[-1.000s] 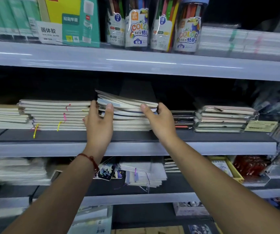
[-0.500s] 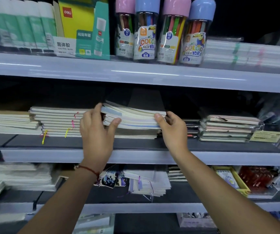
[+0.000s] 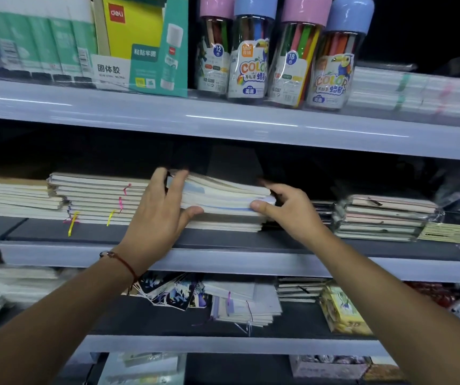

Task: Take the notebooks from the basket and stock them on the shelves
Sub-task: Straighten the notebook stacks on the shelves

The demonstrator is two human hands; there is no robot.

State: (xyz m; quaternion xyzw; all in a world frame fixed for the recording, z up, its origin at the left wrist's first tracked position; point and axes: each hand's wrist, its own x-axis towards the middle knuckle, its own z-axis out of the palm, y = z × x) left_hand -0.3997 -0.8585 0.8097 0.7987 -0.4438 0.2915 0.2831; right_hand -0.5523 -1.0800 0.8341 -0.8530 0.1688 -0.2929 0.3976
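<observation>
Left hand point(image 3: 156, 215): fingers over the top left edge of the upper notebooks point(image 3: 223, 195), thumb under, gripping. Right hand point(image 3: 284, 209): thumb on the front right corner, fingers curled round the right side, gripping. Notebooks sit atop a stack on the middle shelf point(image 3: 223, 262). Further notebook stacks point(image 3: 95, 198) lie left; crayon tubs point(image 3: 273, 51) stand above.

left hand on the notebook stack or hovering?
Touching. Head view: the left hand grips the top notebooks, thumb under them and fingers over their left edge, no gap visible.
</observation>
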